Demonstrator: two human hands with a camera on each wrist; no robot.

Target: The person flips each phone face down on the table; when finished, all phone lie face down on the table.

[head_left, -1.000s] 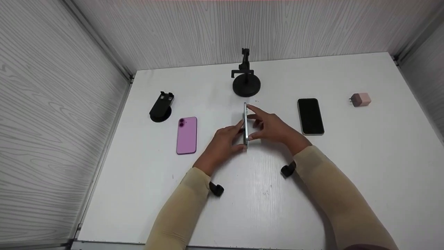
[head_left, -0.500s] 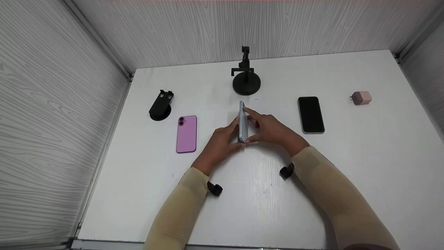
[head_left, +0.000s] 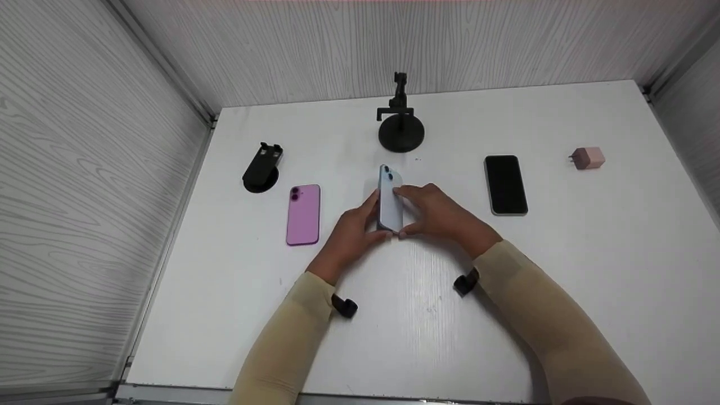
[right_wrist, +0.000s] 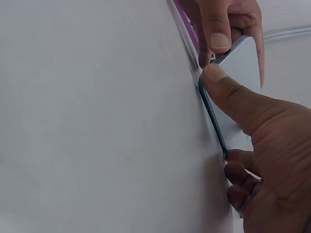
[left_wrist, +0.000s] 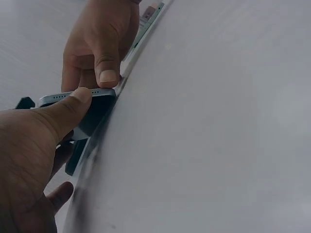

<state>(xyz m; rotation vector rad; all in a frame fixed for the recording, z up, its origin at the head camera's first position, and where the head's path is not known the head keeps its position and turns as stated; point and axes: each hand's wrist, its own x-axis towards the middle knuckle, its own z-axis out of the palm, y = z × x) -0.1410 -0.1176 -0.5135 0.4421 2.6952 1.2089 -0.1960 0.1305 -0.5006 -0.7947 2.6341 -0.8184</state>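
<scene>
A light blue smartphone (head_left: 389, 203) stands tilted on its long side between both hands, its back with two camera lenses facing up and to the right. My left hand (head_left: 347, 235) grips it from the left, fingers on the far edge and thumb (left_wrist: 77, 97) on the short bottom edge with the speaker holes. With my right hand (head_left: 444, 215) I hold it from the right, index finger against the back and thumb (right_wrist: 216, 75) at a lower corner. Beyond it, in the left wrist view, the dark screen side faces down.
A pink phone (head_left: 304, 216) lies left, behind it a black folded phone stand (head_left: 263, 166). At the back centre stands a black round-based phone holder (head_left: 401, 134). To the right lie a black-screened phone (head_left: 505, 185) and a pink charger plug (head_left: 588, 158). Walls enclose the white table (head_left: 405, 349).
The light blue phone has tipped from nearly on edge to leaning left, so its back now shows. Both hands have shifted slightly left with it.
</scene>
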